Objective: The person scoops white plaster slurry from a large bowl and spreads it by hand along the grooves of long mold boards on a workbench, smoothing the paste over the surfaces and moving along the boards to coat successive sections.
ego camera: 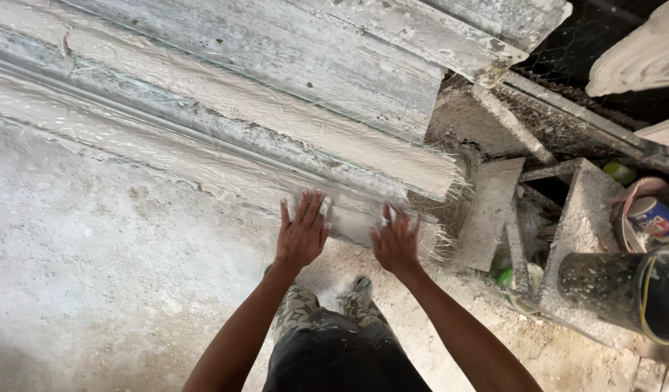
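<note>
A long white plaster moulding strip (226,167) with loose fibres at its end lies along a plaster-crusted workbench (80,239). My left hand (302,234) is flat on the strip's near edge, fingers spread. About a hand's width to the right, my right hand (395,243) presses the same edge, fingers apart. Neither hand holds anything. Frayed fibres (450,196) stick out just past my right hand. Below my arms I see dark shorts and patterned shoes (360,287).
More grey-white moulded lengths (313,58) are stacked behind the strip. To the right stand plaster-caked frame pieces (581,225), a dark cylindrical bucket (625,290), a small printed tub (654,216) and a green object (619,172). The floor (552,356) is dusty.
</note>
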